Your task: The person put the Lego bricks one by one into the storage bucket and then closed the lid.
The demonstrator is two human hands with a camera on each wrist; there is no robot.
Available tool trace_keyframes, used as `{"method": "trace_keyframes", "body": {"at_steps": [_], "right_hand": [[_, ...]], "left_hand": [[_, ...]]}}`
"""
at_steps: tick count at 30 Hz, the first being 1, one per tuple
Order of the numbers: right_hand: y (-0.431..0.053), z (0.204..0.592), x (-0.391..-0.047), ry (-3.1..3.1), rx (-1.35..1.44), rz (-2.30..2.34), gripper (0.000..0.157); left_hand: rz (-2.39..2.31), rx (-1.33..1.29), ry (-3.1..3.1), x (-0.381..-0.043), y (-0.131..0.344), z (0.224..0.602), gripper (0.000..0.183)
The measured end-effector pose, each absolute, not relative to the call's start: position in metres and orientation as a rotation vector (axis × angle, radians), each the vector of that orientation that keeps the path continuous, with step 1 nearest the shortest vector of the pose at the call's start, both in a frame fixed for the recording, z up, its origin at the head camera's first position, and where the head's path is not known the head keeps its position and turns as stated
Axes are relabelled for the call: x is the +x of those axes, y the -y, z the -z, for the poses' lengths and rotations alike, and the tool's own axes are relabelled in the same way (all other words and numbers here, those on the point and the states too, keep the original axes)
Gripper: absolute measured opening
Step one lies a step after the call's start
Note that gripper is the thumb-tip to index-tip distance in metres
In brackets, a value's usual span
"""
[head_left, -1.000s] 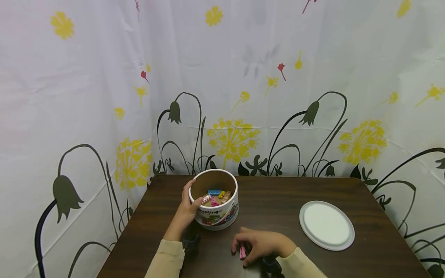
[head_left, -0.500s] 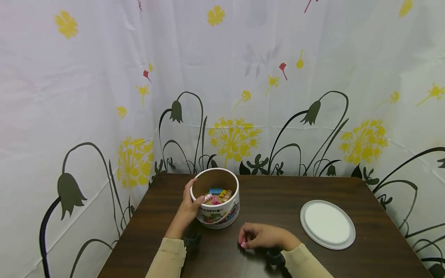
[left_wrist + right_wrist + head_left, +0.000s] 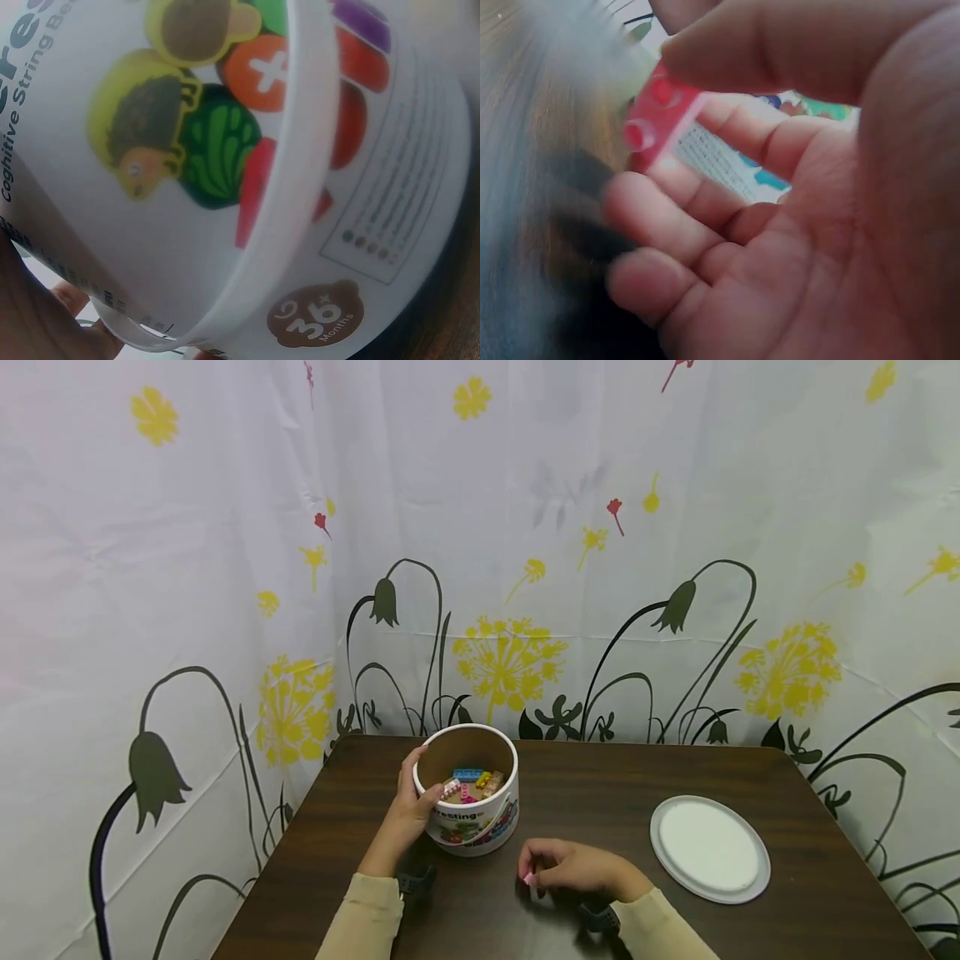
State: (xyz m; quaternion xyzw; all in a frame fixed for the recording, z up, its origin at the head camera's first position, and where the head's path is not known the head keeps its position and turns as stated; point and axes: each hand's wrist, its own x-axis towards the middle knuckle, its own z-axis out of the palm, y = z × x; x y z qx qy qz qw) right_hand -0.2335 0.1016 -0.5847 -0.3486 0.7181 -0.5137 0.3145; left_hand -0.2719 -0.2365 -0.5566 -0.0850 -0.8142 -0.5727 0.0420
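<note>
My left hand grips the rim of a white printed bucket, its thumb over the near left edge. In the left wrist view the bucket's wall and white carry handle fill most of the picture, with part of the hand at lower left. Inside the bucket lie several toy bricks, among them a blue brick and a pink brick. My right hand pinches a small pink toy brick between thumb and fingers, just right of the bucket's front. Its studs show in the right wrist view.
A round white lid lies on the dark wooden table to the right. Behind the table hangs a white curtain with flower prints.
My right hand has picked up the pink brick from the table and shifted slightly up and right. The left hand stays at the bucket's rim.
</note>
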Motion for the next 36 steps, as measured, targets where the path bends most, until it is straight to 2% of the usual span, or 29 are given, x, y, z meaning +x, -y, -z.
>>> {"method": "trace_keyframes", "body": {"at_steps": [5,11,15,19,23,26,30,36], "right_hand": [[-0.094,0.558,-0.238,-1.724,-0.97,1.539,0.021],[-0.077,0.508,-0.254,-1.383,-0.984,1.974,0.016],[-0.051,0.482,-0.284,-1.336,-0.958,2.2,0.021],[-0.016,0.463,-0.327,-1.381,-0.753,2.409,0.015],[0.008,0.468,-0.367,-1.486,-0.49,2.495,0.012],[0.017,0.481,-0.382,-1.634,-0.398,2.412,0.014],[0.024,0.485,-0.381,-1.851,-0.408,2.228,0.02],[0.028,0.482,-0.375,-1.993,-0.526,2.058,0.018]], "left_hand": [[1.753,-0.259,2.488,-0.273,0.235,0.556,0.088],[1.756,-0.273,2.499,-0.275,0.232,0.558,0.087],[1.766,-0.262,2.491,-0.273,0.232,0.557,0.088],[1.771,-0.26,2.466,-0.271,0.235,0.556,0.089],[1.762,-0.288,2.473,-0.271,0.234,0.559,0.09],[1.752,-0.296,2.482,-0.271,0.231,0.562,0.09],[1.739,-0.296,2.489,-0.27,0.232,0.562,0.09],[1.746,-0.287,2.5,-0.273,0.235,0.557,0.089]]}}
